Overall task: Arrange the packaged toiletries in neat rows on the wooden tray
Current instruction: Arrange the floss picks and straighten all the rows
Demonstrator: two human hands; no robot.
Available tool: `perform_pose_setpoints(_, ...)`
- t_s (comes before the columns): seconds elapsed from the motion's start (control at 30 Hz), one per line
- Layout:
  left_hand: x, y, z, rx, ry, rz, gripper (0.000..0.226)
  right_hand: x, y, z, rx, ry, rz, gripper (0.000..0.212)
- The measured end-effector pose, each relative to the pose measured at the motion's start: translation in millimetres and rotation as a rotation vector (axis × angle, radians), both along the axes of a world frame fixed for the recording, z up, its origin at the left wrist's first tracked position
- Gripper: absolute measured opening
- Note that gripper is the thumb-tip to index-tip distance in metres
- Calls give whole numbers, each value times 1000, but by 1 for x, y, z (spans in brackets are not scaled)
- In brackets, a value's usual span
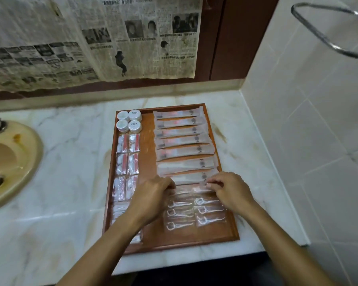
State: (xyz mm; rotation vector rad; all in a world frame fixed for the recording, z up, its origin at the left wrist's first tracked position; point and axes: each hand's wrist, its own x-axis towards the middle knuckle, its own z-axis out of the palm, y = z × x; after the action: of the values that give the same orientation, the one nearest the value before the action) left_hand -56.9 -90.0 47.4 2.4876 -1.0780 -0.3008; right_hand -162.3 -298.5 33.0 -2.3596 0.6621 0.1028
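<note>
Both hands pinch one clear floss-pick packet point(194, 187): left hand point(153, 195), right hand point(228, 188). Lay it flat, edges squared with the floss-pick rows point(194, 213) on the wooden tray point(149, 240)

Tray point(149, 129): wood, reddish-brown, smooth semi-gloss finish. Long sachets point(181, 132) at 1 o'clock on it: translucent frosted plastic, matt. Floss packs point(210, 210) at 5 o'clock: clear plastic film, glossy, catching glare. Small packs point(128, 154) at 9 o'clock: clear crinkly plastic. Jars point(129, 121) at 11 o'clock: white plastic, ribbed lids. Counter point(66, 166): pale veined marble, polished, reflective. Basin point(12, 162) at 9 o'clock: tan glazed ceramic, stained. Wall tiles point(310, 112) at 3 o'clock: white, glossy. Newspaper point(91, 38) at 12 o'clock: yellowed, wrinkled, matt. Rail point(327, 29) at 2 o'clock: chromed metal.
</note>
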Motion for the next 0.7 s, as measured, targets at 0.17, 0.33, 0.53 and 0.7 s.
perform_pose_setpoints(0.17,-36,29,-16,113,134,-46,12,-35,21,-8,-148,52,143,18)
perform_pose_setpoints(0.33,-57,43,-28,176,168,-47,15,-59,37,-20,-231,29,232,15)
perform_pose_setpoints(0.53,-65,43,-30,203,150,-70,16,-69,42,-26,-270,47,250,14)
perform_pose_setpoints(0.7,-68,42,-34,179,123,-124,20,-75,45,-32,-240,8,212,15)
